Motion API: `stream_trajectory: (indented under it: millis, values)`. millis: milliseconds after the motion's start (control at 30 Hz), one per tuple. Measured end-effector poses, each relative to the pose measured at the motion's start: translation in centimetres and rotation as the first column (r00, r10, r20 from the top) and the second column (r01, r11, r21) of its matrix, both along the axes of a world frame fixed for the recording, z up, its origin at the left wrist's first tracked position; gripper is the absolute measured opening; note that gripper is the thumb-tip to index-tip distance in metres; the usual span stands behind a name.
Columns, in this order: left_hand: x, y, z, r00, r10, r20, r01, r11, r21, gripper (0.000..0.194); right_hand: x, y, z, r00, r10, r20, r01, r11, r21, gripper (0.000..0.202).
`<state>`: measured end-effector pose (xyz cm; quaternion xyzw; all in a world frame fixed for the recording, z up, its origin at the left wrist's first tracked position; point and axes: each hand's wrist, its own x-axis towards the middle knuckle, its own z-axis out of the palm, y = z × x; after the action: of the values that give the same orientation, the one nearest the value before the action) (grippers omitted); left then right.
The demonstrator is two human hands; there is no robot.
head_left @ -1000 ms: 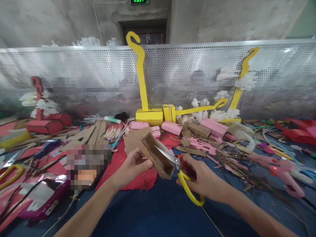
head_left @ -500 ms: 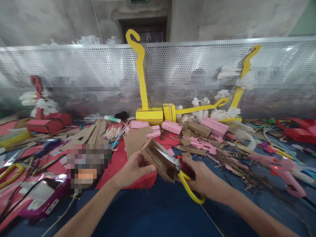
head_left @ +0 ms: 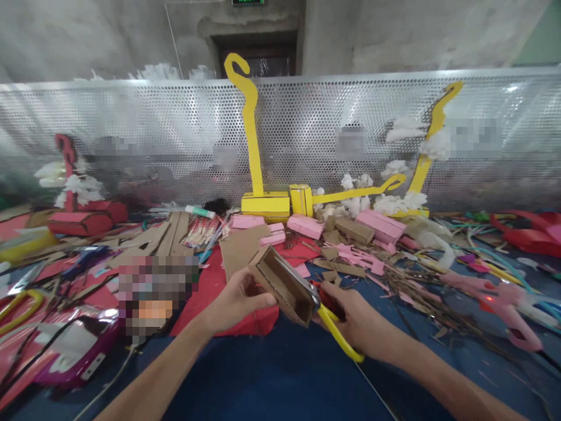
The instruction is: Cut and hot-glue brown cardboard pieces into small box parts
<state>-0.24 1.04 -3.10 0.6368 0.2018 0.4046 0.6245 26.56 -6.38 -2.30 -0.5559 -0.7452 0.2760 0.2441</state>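
Note:
My left hand [head_left: 239, 301] grips the left side of a small open cardboard box [head_left: 280, 283], its thumb along the near edge. In my right hand [head_left: 346, 316] are scissors [head_left: 335, 333] with yellow and red handles; the fingers wrap round the grips. Their blades lie along the box's far right edge and are partly hidden behind its wall. The box is held tilted above a red sheet [head_left: 201, 304] and the blue table [head_left: 263, 374]. Behind it lies a flat cardboard piece [head_left: 241, 242].
Yellow hook-shaped stands [head_left: 252, 140] rise before a perforated metal panel [head_left: 175, 128]. Pink boxes [head_left: 304, 225] and cardboard scraps lie mid-table. A pink glue gun [head_left: 504, 304] with a lit red light is at right, a purple device [head_left: 79, 356] at left.
The scissor blades have moved from over the box's opening to its far edge, and the handles have come closer together. The left hand and the box have hardly moved.

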Motion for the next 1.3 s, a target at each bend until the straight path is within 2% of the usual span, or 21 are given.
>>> stream_trajectory:
  millis: [200, 433, 667, 867, 1033, 1167, 1300]
  values:
    - [0.2, -0.1, 0.1, 0.999, -0.038, 0.013, 0.039, 0.999, -0.021, 0.032, -0.3, -0.1, 0.8, 0.999, 0.012, -0.036, -0.012, 1.0, -0.009, 0.028]
    - [0.7, -0.3, 0.1, 0.993, -0.113, -0.044, 0.113, 0.994, -0.01, 0.034, -0.2, -0.9, 1.4, 1.0, 0.03, 0.001, -0.03, 0.998, -0.049, 0.044]
    - [0.8, -0.3, -0.4, 0.996, -0.093, -0.017, 0.093, 0.996, -0.004, 0.036, -0.1, -0.1, 0.8, 0.994, 0.01, -0.106, -0.014, 0.999, -0.037, 0.035]
    - [0.4, -0.3, -0.4, 0.995, -0.09, -0.051, 0.088, 0.995, -0.042, 0.039, 0.0, -0.3, 0.5, 0.979, 0.075, -0.19, -0.103, 0.985, -0.142, 0.031]
    - [0.3, -0.3, -0.5, 0.994, -0.106, -0.035, 0.103, 0.993, -0.058, 0.037, -0.1, -0.4, 0.6, 0.961, 0.11, -0.253, -0.158, 0.971, -0.177, 0.028]
    - [0.4, -0.3, -0.5, 0.995, -0.101, 0.002, 0.101, 0.993, -0.061, 0.039, -0.3, -0.4, 1.3, 0.935, 0.126, -0.332, -0.207, 0.953, -0.221, 0.024]
    - [0.6, -0.8, 0.3, 0.992, -0.125, 0.001, 0.124, 0.992, -0.036, 0.038, -0.6, -0.8, 2.6, 0.913, 0.157, -0.378, -0.25, 0.945, -0.211, 0.029]
